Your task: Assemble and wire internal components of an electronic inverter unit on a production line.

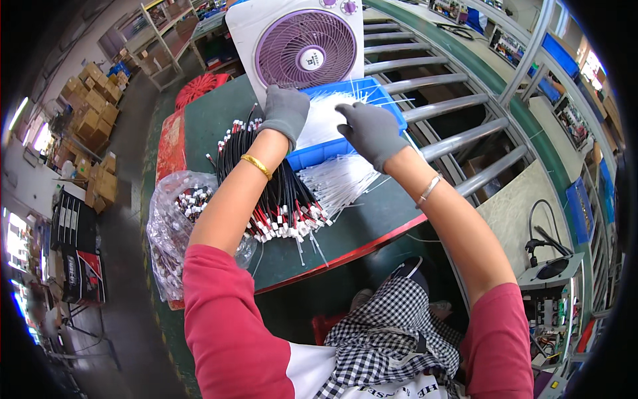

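Note:
My left hand [287, 114], in a grey glove, is over the far end of a bundle of black cables [247, 149], close below the fan. Its fingers are curled, and whatever they hold is hidden. Over a blue bin [312, 157] full of white cable ties [323, 120], my gloved right hand [373, 133] reaches in from the right, thumb and fingers apart. The cables have red leads and white connectors [282, 226] fanned out toward me. Beside them a pile of loose white cable ties [342, 183] lies on the green table [206, 110].
A white fan with a purple grille [306, 50] stands behind the bin. At the left, a clear plastic bag [166, 233] holds more connector leads. A roller conveyor [458, 100] runs along the right. The table's red front edge [345, 251] is close to my lap.

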A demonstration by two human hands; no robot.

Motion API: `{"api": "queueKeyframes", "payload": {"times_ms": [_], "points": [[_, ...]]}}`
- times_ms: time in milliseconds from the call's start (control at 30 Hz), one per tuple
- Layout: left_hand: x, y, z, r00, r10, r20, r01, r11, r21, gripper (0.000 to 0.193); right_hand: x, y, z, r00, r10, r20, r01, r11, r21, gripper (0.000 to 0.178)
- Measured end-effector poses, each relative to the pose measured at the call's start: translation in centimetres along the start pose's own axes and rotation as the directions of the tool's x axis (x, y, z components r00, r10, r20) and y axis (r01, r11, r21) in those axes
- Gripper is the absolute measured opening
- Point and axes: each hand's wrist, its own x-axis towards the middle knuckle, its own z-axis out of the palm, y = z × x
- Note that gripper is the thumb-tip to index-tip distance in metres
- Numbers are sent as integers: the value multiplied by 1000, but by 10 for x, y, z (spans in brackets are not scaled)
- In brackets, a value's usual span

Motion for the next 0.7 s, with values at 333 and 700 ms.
{"api": "queueKeyframes", "payload": {"times_ms": [333,700], "points": [[-27,14,-5,809,-325,-490,-93,753,-652,62,23,-6,29,992,113,-51,-108,990,86,21],[-8,36,27,873,-484,57,-142,-365,-920,31,-25,-21,32,995,100,-20,-95,979,179,38]]}}
